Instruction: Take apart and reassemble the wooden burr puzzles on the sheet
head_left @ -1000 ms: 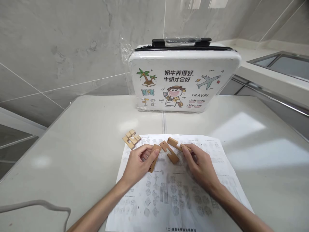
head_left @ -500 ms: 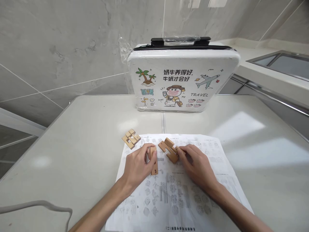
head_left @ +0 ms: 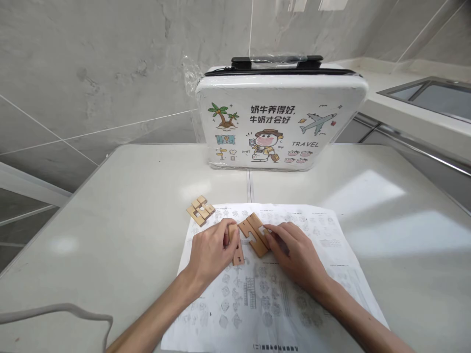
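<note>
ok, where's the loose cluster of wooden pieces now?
Head view, left of centre: the wooden cluster lies on the table at the far-left corner of the paper sheet, just beyond the left hand, untouched.

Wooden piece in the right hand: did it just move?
Yes. The notched wooden piece in the right hand slid left, toward the block cluster at the paper's corner, ending right beside the stick held by the left hand.

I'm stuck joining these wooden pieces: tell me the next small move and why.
Probably slide the notched piece in the right hand leftward against the numbered bar held by the left hand: the two lie almost touching, side by side on the printed sheet.
</note>
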The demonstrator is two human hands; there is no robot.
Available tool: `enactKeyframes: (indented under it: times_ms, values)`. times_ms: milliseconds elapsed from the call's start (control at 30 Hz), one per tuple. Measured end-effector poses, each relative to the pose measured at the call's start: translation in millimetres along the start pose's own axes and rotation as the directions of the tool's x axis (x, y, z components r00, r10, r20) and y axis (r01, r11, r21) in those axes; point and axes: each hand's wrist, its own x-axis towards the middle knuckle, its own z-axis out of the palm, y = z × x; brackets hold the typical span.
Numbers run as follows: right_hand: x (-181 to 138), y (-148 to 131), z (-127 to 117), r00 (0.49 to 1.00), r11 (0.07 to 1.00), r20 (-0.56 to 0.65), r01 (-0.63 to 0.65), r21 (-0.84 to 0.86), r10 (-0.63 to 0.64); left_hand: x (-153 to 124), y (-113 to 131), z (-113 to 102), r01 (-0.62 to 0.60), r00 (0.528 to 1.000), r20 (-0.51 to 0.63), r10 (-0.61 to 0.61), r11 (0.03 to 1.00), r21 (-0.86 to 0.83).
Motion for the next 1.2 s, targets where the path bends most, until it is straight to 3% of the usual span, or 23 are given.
enactKeyframes:
  times_ms: [200, 333, 500, 633, 900, 1033, 1133, 1200]
  values:
    - [-1.9, -2.4, 0.7, 0.996, 0.996, 0.027, 0.080, 0.029, -0.081, -2.2, -4.9, 4.0, -0.042, 0.998, -0.036, 0.042, 0.999, 0.006]
    - [-1.1, -8.3, -2.5, 0.981, 0.978, 0.078, 0.170, 0.122, -0.180, -1.2, -6.1, 1.4, -0.270, 0.959, -0.107, 0.262, 0.960, -0.070]
    - [0.9, -13.1, -6.6, 0.947, 0.946, 0.149, 0.254, 0.203, -0.286, 0.1, -4.6, -3.3, -0.491, 0.871, -0.006, 0.492, 0.869, -0.068]
    - [1.5, -14.0, -7.3, 0.943, 0.946, 0.145, 0.274, 0.170, -0.299, 2.2, -8.6, -2.0, -0.535, 0.845, 0.022, 0.534, 0.845, 0.006]
    - [-1.3, -6.3, -4.3, 0.961, 0.963, 0.132, 0.225, 0.146, -0.244, 15.7, -25.3, -8.1, -0.512, 0.832, -0.125, 0.541, 0.834, 0.205]
    - [-1.1, -5.4, -4.1, 0.955, 0.956, 0.136, 0.239, 0.171, -0.263, 12.7, -22.2, -9.1, -0.533, 0.814, -0.177, 0.553, 0.833, 0.149]
    - [-0.4, -5.8, -4.0, 0.955, 0.951, 0.130, 0.239, 0.193, -0.267, 2.0, -14.0, -2.6, -0.603, 0.790, -0.103, 0.604, 0.797, 0.044]
    - [-0.4, -5.8, -3.7, 0.957, 0.951, 0.122, 0.235, 0.200, -0.262, -6.6, -8.2, 4.2, -0.668, 0.744, -0.003, 0.668, 0.744, -0.011]
